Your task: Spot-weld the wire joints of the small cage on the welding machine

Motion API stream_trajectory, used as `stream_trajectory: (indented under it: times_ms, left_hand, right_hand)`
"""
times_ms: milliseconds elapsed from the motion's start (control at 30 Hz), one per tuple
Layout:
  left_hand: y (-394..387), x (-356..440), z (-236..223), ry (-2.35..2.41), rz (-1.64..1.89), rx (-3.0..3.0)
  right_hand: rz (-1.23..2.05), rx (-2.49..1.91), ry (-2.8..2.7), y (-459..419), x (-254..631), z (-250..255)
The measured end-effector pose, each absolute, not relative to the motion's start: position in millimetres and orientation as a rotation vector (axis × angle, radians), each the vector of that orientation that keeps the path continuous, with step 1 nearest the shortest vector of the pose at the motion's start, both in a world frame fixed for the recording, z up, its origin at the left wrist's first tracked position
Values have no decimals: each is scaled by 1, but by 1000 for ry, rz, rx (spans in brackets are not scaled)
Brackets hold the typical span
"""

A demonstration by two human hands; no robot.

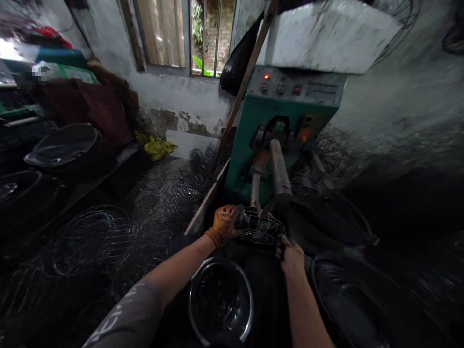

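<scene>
My left hand [226, 222], in an orange glove, grips the left rim of a round wire guard [260, 228]. My bare right hand [290, 256] holds the guard's near right rim. The guard lies flat under the metal arm [279, 171] of a green welding machine [270, 125], whose red lamp [266, 76] is lit. A metal ring [220, 299] sits below, between my forearms.
Piles of wire guards [108, 241] lie on the left and beside the machine [203, 169]. Dark round tubs [63, 147] stand far left; more dark guards [348, 290] are on the right. A barred window [188, 34] is behind, and a wooden stick [242, 92] leans on the machine.
</scene>
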State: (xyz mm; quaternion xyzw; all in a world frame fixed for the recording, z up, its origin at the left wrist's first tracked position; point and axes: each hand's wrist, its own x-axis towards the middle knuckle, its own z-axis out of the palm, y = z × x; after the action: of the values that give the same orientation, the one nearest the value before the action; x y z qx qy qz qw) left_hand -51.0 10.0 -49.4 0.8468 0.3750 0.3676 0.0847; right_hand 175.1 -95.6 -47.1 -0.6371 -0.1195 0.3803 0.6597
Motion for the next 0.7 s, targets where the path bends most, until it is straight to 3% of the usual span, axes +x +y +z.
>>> stream_trajectory:
  times_ms: [700]
  left_hand:
    - [13,-61,-69,1134,969,2449]
  right_hand:
    - [835,-1488,-283,-95,186,-59]
